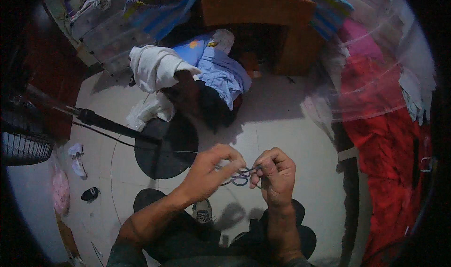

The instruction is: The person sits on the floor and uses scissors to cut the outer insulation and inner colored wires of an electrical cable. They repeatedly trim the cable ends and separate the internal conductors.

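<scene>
My left hand (pixel 210 170) pinches a thin dark cord (pixel 240 181) between thumb and fingers. The cord bends into small loops in the gap between the two hands. From the other side my right hand (pixel 277 177) grips part of the same cord with its thumb and curled fingers. Both hands are raised above my lap, a short distance apart. Part of the cord is hidden behind the fingers, and its exact kind is too blurred to tell.
To the left, a pedestal fan's round black base (pixel 167 157) stands on the tiled floor, its pole (pixel 116 128) slanting across the view. Ahead are heaped clothes (pixel 223 75) and a wooden desk (pixel 260 8). A red sheet (pixel 380 154) lies at right under sheer netting (pixel 373 115).
</scene>
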The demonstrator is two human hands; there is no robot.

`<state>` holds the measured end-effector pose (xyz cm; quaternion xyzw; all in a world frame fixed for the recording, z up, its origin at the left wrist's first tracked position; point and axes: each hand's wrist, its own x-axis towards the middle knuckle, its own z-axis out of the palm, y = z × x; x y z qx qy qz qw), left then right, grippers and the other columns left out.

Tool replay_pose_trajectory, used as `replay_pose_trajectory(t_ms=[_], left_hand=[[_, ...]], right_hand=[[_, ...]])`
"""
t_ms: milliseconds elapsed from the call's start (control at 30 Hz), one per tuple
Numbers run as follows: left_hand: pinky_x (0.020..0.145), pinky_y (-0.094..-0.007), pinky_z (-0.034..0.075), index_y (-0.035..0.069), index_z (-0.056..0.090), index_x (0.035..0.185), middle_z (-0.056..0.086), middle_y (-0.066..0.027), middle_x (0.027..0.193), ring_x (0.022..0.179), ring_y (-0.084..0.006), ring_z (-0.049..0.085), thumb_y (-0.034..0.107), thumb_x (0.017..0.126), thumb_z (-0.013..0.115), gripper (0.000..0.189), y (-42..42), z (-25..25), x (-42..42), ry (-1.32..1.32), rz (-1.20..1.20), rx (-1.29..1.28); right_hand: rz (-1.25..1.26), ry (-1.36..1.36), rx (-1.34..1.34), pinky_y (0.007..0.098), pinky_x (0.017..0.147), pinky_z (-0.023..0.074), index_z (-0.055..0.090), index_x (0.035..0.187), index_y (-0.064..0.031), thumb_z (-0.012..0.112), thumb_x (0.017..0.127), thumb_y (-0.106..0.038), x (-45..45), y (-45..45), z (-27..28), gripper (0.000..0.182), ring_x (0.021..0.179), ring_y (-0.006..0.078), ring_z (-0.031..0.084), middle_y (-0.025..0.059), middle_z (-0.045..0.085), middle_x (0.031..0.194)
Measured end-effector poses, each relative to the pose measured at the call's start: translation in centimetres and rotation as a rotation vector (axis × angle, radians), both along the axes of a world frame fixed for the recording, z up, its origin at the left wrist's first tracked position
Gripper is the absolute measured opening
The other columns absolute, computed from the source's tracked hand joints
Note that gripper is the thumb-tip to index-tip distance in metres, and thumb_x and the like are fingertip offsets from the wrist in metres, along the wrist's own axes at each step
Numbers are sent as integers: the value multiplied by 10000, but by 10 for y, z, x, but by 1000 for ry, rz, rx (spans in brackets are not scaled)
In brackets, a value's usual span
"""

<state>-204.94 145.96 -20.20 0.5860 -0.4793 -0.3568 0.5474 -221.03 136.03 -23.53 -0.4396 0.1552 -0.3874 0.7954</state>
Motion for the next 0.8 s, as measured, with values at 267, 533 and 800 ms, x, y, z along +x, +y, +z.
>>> replay_pose_trajectory(t_ms=[267,533,800], left_hand=[[764,-313,527,-7,694,955,707,-66,886,845,-134,660,177,945,673,185,4,1,0,70,-99,175],[774,-308,529,-5,692,965,701,-66,879,847,-142,671,162,956,655,171,3,-2,-1,169,-108,168],[779,-299,530,-16,673,955,691,-65,877,852,-136,658,180,956,669,196,3,0,-1,204,-156,217]], right_hand=[[20,102,-18,266,560,524,666,1035,50,606,985,-122,2,4,0,189,649,129,634,100,682,808],[-15,137,-100,249,568,533,695,1036,57,619,946,-45,-2,2,0,156,702,126,657,109,707,859],[-80,183,-171,239,551,529,713,978,59,632,915,-26,-4,5,-1,133,647,119,654,104,708,802]])
